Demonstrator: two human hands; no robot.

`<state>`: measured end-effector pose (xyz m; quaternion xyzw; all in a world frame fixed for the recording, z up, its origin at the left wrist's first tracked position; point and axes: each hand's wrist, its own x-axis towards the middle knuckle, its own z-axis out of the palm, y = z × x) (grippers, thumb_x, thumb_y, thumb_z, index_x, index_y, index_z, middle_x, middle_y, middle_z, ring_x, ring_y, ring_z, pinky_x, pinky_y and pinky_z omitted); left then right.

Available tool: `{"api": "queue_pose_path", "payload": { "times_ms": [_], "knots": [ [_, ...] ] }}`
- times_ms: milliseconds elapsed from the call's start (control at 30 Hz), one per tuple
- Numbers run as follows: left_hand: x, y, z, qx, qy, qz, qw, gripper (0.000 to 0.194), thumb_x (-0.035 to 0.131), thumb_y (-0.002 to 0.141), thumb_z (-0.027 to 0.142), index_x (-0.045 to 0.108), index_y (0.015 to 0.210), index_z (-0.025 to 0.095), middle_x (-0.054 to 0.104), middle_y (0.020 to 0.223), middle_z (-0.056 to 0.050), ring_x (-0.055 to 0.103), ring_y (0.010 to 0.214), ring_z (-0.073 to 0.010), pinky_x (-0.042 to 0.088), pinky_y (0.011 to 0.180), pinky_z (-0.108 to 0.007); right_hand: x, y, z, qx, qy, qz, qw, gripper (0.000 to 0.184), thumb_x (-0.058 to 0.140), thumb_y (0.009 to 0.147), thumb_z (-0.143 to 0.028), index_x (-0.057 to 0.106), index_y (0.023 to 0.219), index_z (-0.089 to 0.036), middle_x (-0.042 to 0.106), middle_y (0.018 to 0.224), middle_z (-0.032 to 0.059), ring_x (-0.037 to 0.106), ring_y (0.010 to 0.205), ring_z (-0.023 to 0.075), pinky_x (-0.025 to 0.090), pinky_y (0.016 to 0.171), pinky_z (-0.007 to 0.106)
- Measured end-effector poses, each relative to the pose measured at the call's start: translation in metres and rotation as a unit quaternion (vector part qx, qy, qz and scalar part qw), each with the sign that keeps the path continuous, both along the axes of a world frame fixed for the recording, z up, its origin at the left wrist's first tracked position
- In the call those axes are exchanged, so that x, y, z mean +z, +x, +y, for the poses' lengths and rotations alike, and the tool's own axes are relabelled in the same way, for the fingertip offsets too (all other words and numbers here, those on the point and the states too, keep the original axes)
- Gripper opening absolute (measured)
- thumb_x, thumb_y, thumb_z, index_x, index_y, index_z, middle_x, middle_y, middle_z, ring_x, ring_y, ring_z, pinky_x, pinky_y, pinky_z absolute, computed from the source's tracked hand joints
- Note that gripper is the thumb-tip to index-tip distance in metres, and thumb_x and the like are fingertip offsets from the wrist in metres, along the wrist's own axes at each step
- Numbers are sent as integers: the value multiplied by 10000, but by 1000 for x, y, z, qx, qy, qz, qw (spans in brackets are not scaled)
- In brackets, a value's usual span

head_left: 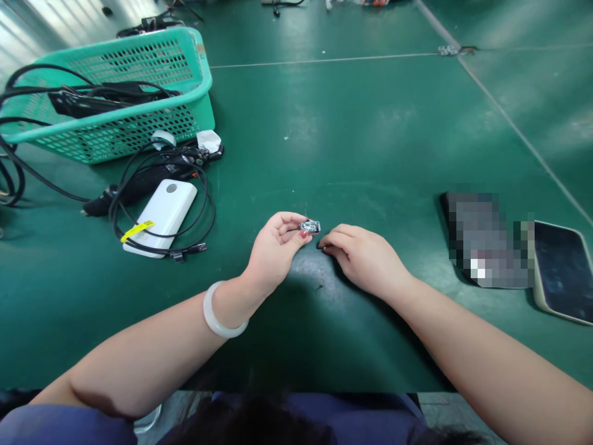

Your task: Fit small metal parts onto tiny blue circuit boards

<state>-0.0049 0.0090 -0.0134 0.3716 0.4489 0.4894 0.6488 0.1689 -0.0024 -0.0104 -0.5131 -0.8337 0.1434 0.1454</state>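
My left hand (277, 247) pinches a tiny dark electronic part (310, 227) between thumb and fingertips, just above the green table mat (352, 142). A pale bangle sits on that wrist. My right hand (364, 256) rests on the mat right beside the part, fingers curled downward, fingertips close to it. I cannot see anything inside the right hand.
A teal plastic basket (139, 117) with black cables stands at the back left. In front of it lie a white power bank (162, 213) wrapped in black cable and a black device. At the right lie a blurred dark object (486, 241) and a phone (563, 272).
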Motion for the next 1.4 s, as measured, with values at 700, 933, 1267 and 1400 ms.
{"api": "queue_pose_path", "payload": {
  "times_ms": [700, 933, 1267, 1400],
  "knots": [
    [0, -2, 0, -67, -3, 57, 996, 289, 708, 744, 154, 652, 1027, 163, 702, 992, -61, 680, 922, -153, 520, 925, -339, 11, 10, -2, -56, 162, 22, 985, 150, 559, 879, -166, 677, 796, -210, 713, 825, 16, 651, 761, 160, 491, 659, 274],
    [1, -2, -4, -96, 10, 55, 994, 268, 740, 718, 182, 663, 974, 172, 716, 976, -55, 688, 917, -171, 523, 924, -362, 18, -6, -6, -71, 189, 51, 978, 187, 530, 899, -177, 680, 796, -217, 722, 835, 26, 659, 772, 161, 506, 673, 271],
    [3, -2, -4, -100, 13, 58, 993, 243, 722, 728, 157, 669, 964, 175, 721, 958, -44, 692, 905, -160, 539, 909, -341, 18, -7, -6, -63, 191, 33, 979, 186, 534, 902, -188, 693, 807, -207, 725, 838, 21, 651, 761, 155, 488, 656, 265],
    [3, -1, -4, -102, 13, 56, 993, 249, 731, 721, 162, 673, 963, 176, 723, 957, -46, 692, 909, -169, 533, 923, -363, 18, -7, -7, -65, 190, 37, 979, 188, 538, 897, -179, 697, 803, -212, 730, 841, 19, 656, 760, 152, 494, 652, 264]
  ]
}}
